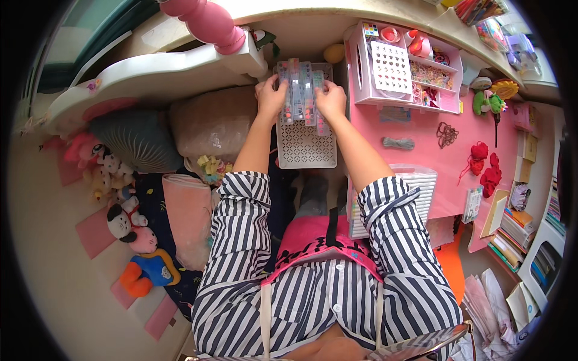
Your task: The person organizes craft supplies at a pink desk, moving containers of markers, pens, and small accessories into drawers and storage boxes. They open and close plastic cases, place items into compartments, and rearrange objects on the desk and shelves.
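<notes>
Both my hands grip a bunch of long, clear plastic bead cases [299, 90], with small coloured beads showing inside. My left hand [271, 96] has its fingers closed round the left side of the bunch, thumb on top. On the opposite side my right hand [331, 99] presses in the same way, its fingers partly hidden. Several cases lie side by side at uneven heights, one sticking out lower at the right. Beneath them is a white plastic basket [307, 163] with a pierced pattern; whether the cases rest on it I cannot tell.
At the right, a pink desk [445, 174] bears a white organizer [367, 90] of craft supplies, a grey yarn bundle [398, 143], red flowers [491, 174] and a case of white markers [415, 180]. A bed with cushions [138, 141] and plush toys [123, 219] stands left, beside a pink bedpost [214, 27].
</notes>
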A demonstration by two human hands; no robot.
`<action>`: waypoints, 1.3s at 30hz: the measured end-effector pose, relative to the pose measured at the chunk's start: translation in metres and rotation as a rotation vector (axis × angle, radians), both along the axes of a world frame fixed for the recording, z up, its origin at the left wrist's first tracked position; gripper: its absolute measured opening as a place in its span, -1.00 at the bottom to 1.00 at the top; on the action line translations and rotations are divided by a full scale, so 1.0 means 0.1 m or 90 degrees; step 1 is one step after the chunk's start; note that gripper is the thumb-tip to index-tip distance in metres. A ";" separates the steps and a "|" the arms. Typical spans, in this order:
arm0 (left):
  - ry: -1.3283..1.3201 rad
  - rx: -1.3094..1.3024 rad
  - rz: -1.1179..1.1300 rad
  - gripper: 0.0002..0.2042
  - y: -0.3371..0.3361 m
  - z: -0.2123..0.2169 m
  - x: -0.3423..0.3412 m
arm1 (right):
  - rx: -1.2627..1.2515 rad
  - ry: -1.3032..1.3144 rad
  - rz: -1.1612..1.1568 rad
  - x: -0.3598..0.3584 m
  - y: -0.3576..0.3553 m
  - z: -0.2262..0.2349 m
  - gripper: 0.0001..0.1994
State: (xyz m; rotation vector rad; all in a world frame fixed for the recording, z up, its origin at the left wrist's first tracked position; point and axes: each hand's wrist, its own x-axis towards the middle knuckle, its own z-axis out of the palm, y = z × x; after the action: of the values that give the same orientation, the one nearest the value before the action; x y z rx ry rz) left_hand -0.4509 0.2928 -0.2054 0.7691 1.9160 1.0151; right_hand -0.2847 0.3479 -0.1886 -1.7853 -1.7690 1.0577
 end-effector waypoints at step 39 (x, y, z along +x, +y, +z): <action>0.095 0.053 -0.072 -0.14 -1.38 0.18 0.62 | -0.290 0.342 0.219 1.68 -1.49 0.99 -0.61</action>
State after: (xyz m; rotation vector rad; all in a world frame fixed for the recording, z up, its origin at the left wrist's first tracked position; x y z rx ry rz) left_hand -0.3888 0.1545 -0.1877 1.0146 1.9417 0.9967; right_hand -0.1163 0.1988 -0.0895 -1.2417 -1.5965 1.9933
